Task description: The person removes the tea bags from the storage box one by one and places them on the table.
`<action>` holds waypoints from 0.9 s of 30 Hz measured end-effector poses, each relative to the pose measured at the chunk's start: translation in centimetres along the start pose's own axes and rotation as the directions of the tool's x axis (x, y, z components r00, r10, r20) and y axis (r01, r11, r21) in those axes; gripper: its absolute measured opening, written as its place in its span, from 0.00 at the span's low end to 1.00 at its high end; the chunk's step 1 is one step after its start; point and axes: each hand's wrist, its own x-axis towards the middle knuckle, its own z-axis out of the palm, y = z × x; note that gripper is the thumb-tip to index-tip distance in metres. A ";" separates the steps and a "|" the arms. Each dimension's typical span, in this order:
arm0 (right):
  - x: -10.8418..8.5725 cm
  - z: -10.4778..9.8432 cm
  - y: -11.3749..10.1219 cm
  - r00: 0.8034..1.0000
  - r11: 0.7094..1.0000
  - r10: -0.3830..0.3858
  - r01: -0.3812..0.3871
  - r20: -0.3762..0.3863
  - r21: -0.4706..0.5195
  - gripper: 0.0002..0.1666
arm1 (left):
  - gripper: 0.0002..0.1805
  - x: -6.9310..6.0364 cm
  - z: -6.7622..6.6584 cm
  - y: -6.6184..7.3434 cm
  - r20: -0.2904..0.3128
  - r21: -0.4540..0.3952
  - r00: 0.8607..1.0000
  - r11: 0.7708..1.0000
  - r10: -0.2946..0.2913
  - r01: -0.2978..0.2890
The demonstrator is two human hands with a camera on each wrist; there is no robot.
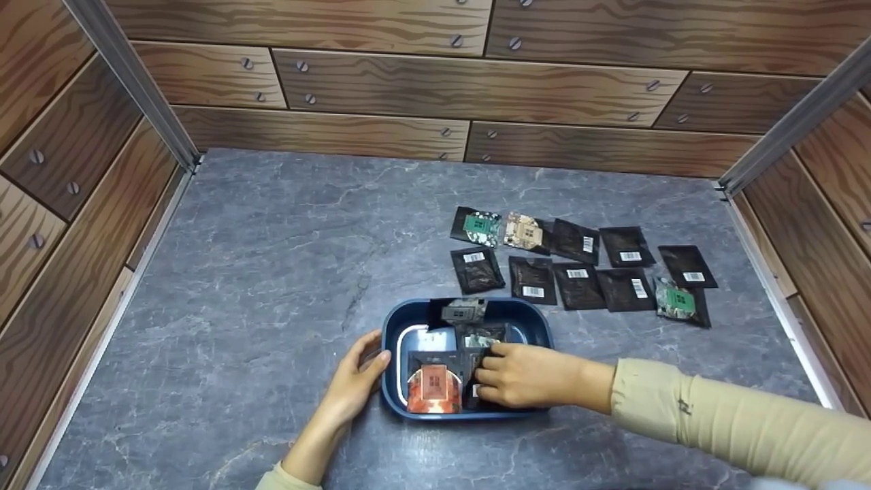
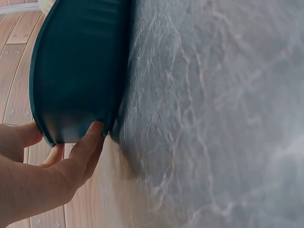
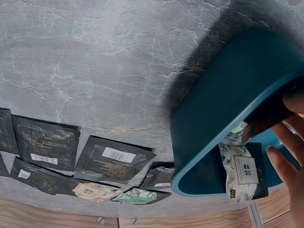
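Observation:
A blue bin (image 1: 537, 309) stands on the table with several sachets in it, among them a red-orange one (image 1: 434, 384) at its near left. My left hand (image 1: 352, 388) rests against the bin's left end, thumb at the rim; in the left wrist view the fingertips of this hand (image 2: 61, 173) touch the bin's outer wall (image 2: 78, 61). Inside the bin at the right, my right hand (image 1: 527, 374) pinches a black sachet (image 1: 473, 391). The right wrist view shows that hand (image 3: 292, 142) over the bin (image 3: 223, 109), beside a pale patterned sachet (image 3: 244, 173).
Behind and to the right of the bin, several sachets lie flat in two rough rows, mostly black ones (image 1: 578, 286) with white labels, plus a green-labelled one (image 1: 482, 227) and a beige one (image 1: 524, 233). Wood-patterned walls (image 1: 381, 82) enclose the grey tabletop (image 1: 272, 272).

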 end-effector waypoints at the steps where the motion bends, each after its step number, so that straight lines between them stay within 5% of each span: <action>1: 0.1 0.0 0.0 1.000 1.000 0.003 -0.003 -0.018 -0.003 0.05 | 0.28 0.0 0.0 0.0 0.000 0.000 1.000 1.000 -0.001 0.001; 14: 0.3 -1.3 0.5 0.984 0.996 0.057 -0.067 -0.169 -0.055 0.13 | 0.28 0.0 0.0 0.0 -0.006 0.006 1.000 1.000 -0.010 0.010; 27: -1.7 -2.3 0.5 0.966 0.978 0.186 -0.199 -0.180 -0.060 0.22 | 0.28 0.0 0.0 0.0 0.012 -0.014 1.000 1.000 0.006 -0.006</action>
